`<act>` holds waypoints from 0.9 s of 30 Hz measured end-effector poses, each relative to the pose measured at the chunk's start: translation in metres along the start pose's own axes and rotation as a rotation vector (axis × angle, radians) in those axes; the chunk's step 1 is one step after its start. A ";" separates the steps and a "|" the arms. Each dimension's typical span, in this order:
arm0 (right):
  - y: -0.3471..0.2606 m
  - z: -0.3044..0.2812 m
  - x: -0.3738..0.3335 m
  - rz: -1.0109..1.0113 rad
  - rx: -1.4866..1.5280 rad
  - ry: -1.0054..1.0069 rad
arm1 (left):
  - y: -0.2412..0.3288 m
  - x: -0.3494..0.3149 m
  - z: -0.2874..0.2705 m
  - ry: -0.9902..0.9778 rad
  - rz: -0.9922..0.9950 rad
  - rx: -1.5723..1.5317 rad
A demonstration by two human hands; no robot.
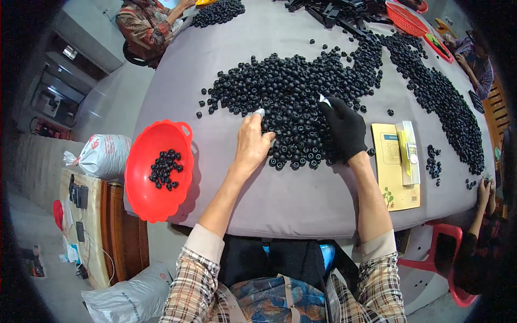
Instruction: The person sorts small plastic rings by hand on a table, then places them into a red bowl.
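A broad heap of small black round beads [296,86], several showing a pale ring or hole, lies on the cloth-covered table. My bare left hand [251,141] rests at the heap's near left edge, a white wrap on one fingertip. Its thumb and index finger are apart, with beads between and beside them. At the heap's right side is my right hand [344,129], in a black glove. The gloved fingers are bent together, and a small white pointed piece [324,99] sticks out at their tips; what it is I cannot make out.
Left of the heap stands a red scalloped basin [141,185] with some beads inside. A yellow booklet [388,183] under a clear-and-white case [410,156] lies at right. Another bead strip [441,102] runs beyond it. Black parts [336,13] and a red basket [406,20] sit far back. Other people work around the table.
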State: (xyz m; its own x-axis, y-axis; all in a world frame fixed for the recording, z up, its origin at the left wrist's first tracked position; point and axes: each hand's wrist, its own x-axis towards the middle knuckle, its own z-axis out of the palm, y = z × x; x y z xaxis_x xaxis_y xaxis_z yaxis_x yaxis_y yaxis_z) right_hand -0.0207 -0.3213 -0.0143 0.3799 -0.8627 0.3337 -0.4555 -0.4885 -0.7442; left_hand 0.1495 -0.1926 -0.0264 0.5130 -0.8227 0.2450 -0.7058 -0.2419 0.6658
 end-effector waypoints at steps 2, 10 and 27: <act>0.000 0.000 0.001 0.026 0.000 -0.011 | 0.001 0.009 0.003 -0.001 -0.016 0.035; -0.003 -0.001 0.000 0.023 -0.015 -0.033 | 0.000 0.026 0.009 0.168 0.018 0.015; -0.017 0.001 -0.006 -0.015 -0.075 -0.174 | -0.003 0.020 -0.005 -0.044 -0.011 0.040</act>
State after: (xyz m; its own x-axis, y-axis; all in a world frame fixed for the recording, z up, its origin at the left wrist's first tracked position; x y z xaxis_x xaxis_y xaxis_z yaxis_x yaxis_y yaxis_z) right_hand -0.0142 -0.3075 -0.0045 0.5179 -0.8228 0.2342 -0.5052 -0.5151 -0.6924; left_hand 0.1642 -0.2058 -0.0202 0.4996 -0.8413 0.2063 -0.7199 -0.2708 0.6391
